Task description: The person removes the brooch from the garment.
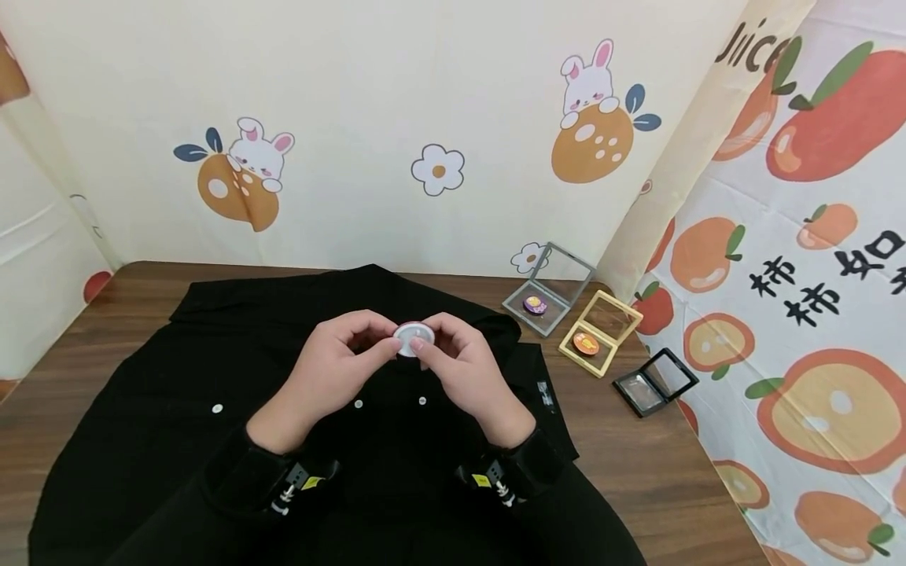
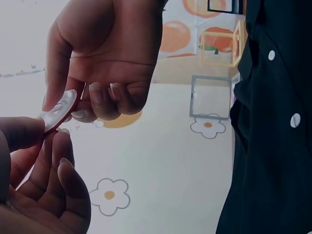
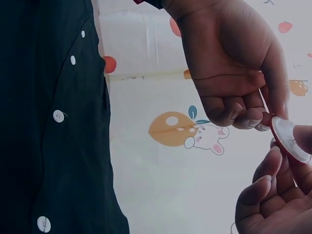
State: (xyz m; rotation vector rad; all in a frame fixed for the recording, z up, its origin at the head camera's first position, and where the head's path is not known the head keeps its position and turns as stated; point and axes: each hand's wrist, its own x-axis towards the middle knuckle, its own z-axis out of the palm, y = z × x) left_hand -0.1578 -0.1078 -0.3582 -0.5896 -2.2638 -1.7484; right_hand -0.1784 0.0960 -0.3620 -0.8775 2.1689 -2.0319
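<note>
In the head view, a small round pin badge (image 1: 406, 335) is held up over a black shirt (image 1: 233, 338), its white back facing up. My left hand (image 1: 343, 358) pinches one side of it between thumb and fingers. On the opposite side my right hand (image 1: 470, 369) grips the edge, with the thumb lying across the back. From the left wrist, the badge (image 2: 63, 113) shows a red rim and a shiny pale back, tilted between both hands' fingertips. The right wrist view shows the same badge (image 3: 287, 136) at the right edge, partly covered by a thumb.
The shirt, with white buttons (image 1: 217, 409), covers much of the wooden table (image 1: 623, 464). Three open-lidded cases stand at the right: a grey case (image 1: 520, 310) with a purple badge (image 1: 534, 305), a yellow case (image 1: 580, 360) with an orange badge (image 1: 586, 343), and a black case (image 1: 640, 393). Printed curtains (image 1: 354, 94) rise behind.
</note>
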